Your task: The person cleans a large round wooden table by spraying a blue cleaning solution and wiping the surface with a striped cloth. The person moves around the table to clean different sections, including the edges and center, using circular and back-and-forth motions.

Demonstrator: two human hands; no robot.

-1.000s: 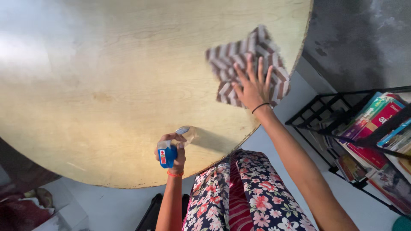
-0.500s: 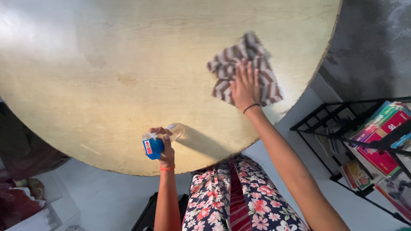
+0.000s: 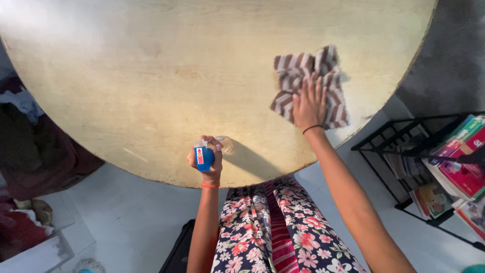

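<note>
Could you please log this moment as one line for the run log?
left hand: grips spray bottle | right hand: flat on striped cloth | surface: round table

Looks like someone's home to me, a living room or spare corner. I'm seeing a big round wooden table [image 3: 151,76] on a pale tiled floor [image 3: 126,212], a black wire rack [image 3: 404,146] stuffed with colourful books [image 3: 465,172] at 3 o'clock, and heaped clothes [image 3: 30,131] around 9 o'clock.
</note>
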